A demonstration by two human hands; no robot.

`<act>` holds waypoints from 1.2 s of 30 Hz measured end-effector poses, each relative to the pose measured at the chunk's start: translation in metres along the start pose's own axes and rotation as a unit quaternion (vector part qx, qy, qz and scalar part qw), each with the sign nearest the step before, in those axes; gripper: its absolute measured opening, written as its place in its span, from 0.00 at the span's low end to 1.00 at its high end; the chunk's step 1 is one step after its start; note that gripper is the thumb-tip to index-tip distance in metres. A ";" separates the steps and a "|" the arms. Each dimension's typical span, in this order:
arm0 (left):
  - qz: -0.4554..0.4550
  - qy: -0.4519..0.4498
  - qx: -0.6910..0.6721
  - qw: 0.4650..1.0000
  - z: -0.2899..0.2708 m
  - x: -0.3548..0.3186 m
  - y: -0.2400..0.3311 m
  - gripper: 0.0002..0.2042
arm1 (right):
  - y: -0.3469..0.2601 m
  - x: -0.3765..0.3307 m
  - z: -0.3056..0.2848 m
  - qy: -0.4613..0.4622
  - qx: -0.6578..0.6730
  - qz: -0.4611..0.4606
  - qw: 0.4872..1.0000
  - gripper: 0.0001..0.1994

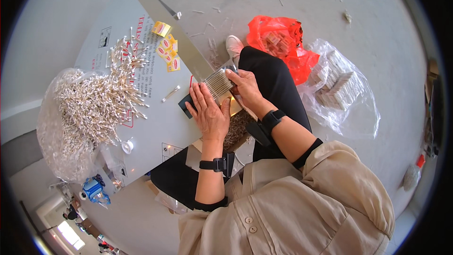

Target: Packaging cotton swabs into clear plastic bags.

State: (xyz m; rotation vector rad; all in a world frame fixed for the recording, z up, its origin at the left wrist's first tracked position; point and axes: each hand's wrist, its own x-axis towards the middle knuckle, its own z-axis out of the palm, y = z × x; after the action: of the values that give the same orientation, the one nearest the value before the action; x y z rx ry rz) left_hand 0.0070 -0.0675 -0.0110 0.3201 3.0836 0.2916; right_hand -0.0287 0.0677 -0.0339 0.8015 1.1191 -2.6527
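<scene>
A row of cotton swabs in a clear plastic pack [217,83] lies between my hands at the table's edge. My right hand [247,89] grips its right end, thumb on top and the other fingers mostly hidden beneath. My left hand [208,113] holds the left side, with fingers pressed along the swab tips and thumb near the lower edge. Under the left fingers a dark flat piece [185,106] sticks out. Beside it on the table rest a few loose swabs [171,93]. Below the hands, a box of brownish sticks or swabs [238,130] is partly covered by my arms.
A big heap of cotton swabs [94,108] spills from a clear bag across the table [163,113]. Yellow cards [168,52] and a white round lid [127,147] lie there too. On the floor sit a red bag [276,42] and a clear bag of white packs [339,85].
</scene>
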 end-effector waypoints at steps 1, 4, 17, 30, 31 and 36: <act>0.000 0.001 0.000 1.000 0.000 0.000 0.000 0.42 | -0.004 -0.003 0.003 0.019 0.013 0.005 1.000 0.10; -0.030 0.041 -0.031 0.998 0.001 -0.002 0.000 0.42 | -0.004 0.001 -0.012 -0.009 -0.002 0.020 1.000 0.08; -0.026 0.050 -0.033 0.998 -0.003 0.006 -0.017 0.37 | 0.002 0.007 -0.019 -0.025 -0.017 0.041 0.999 0.08; -0.222 0.066 -0.104 0.967 -0.030 0.139 -0.086 0.25 | -0.004 0.015 -0.022 0.069 0.033 0.064 0.995 0.17; -0.260 0.054 -0.073 0.961 -0.029 0.142 -0.083 0.25 | -0.003 0.016 -0.022 0.073 0.035 0.061 0.995 0.16; -0.313 -0.085 -0.154 0.933 -0.032 0.149 -0.091 0.21 | -0.002 0.017 -0.020 0.060 0.056 0.057 0.995 0.12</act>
State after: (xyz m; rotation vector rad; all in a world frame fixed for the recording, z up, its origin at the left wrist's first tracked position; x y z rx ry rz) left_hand -0.1585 -0.1303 0.0019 -0.5993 2.7143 0.6555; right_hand -0.0355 0.0840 -0.0535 1.0246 0.9254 -2.6209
